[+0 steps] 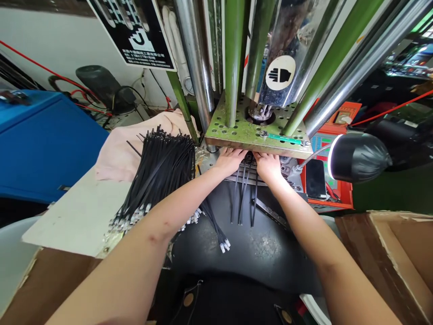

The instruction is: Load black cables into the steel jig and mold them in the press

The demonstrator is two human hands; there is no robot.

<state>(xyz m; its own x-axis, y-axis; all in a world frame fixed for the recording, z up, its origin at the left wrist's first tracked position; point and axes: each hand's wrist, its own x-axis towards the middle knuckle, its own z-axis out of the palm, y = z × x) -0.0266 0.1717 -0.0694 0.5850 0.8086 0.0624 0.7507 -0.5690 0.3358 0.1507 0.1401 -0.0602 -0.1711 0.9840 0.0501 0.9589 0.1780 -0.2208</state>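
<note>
Where the left hand (pixel 230 161) and right hand (pixel 268 167) are placed side by side under the near edge of the plate (pixel 223 129), the fingertips are partly hidden, so how far the fingers are opened, and whether anything is gripped, cannot be told. From between the hands, a few black cables (pixel 255 198) are stretched nearward over the dark table (pixel 243 253), while farther left a large bundle (pixel 164 167) is piled beside a pink cloth (pixel 113 153). On the plate's right side a wrench (pixel 284 138) is laid, and farther right a phone (pixel 315 179) and a lit lamp (pixel 358 158) are seen.
</note>
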